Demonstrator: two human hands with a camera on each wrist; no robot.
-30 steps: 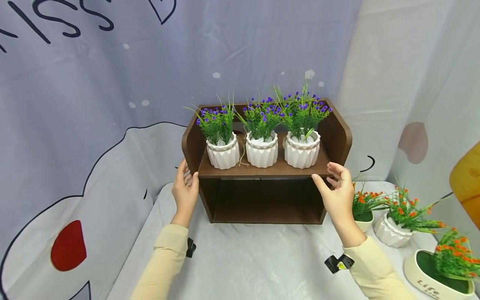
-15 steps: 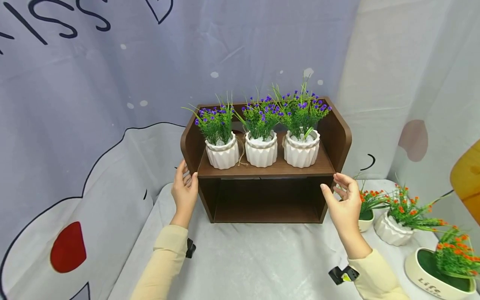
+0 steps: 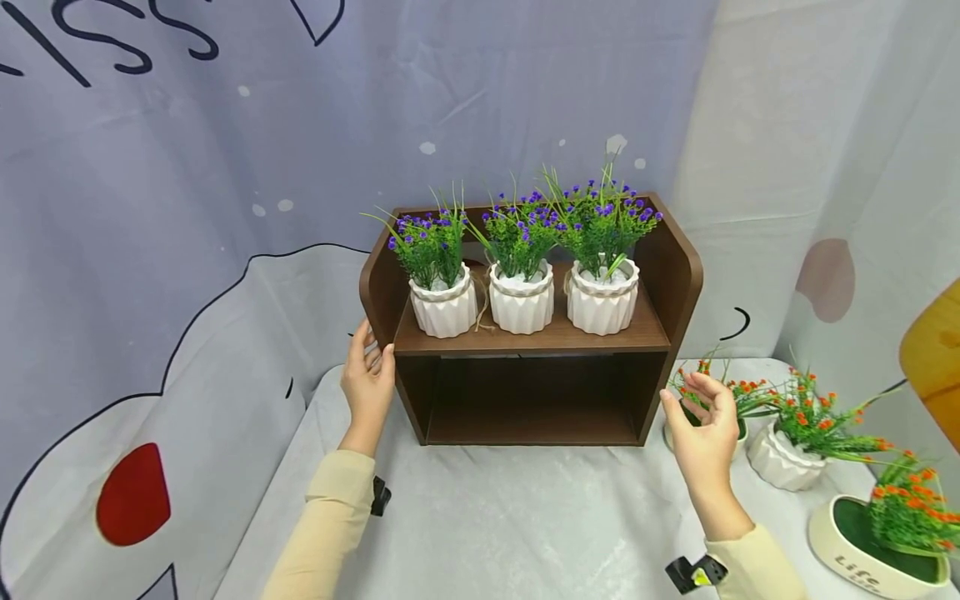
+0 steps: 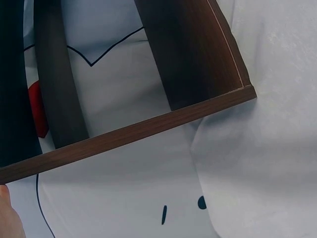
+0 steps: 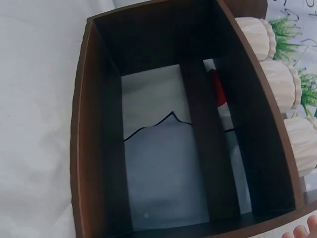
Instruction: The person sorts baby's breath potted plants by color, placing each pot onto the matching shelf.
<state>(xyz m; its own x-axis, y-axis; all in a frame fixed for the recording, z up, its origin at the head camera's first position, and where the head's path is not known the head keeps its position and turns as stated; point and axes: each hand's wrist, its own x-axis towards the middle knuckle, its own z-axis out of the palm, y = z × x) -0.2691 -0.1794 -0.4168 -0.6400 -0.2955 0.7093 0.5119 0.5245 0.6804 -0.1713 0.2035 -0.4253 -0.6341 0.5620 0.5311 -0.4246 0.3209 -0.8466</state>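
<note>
A brown wooden two-tier shelf (image 3: 532, 343) stands against the back cloth. Three white ribbed pots of purple flowers line its upper board: the left flower pot (image 3: 444, 308), the middle flower pot (image 3: 522, 304) and the right flower pot (image 3: 603, 302). My left hand (image 3: 366, 390) rests at the shelf's left side, thumb by the front edge and fingers along the outer panel. Only a bit of that hand shows in the left wrist view. To the right of the shelf, my right hand (image 3: 707, 433) is held in the air with fingers loosely bent, holding nothing, in front of an orange-flowered planter (image 3: 738, 437).
Beyond my right hand stand a white ribbed pot (image 3: 783, 458) with orange flowers and a cream oval planter (image 3: 873, 550) lettered "Life". The shelf's lower compartment (image 5: 163, 148) is seen through to the cloth behind. A pale cloth (image 3: 525, 517) covers the table.
My right hand has come away from the shelf's right front edge, moving right and toward me. The left hand stays at the left side panel. Shelf and pots keep their places.
</note>
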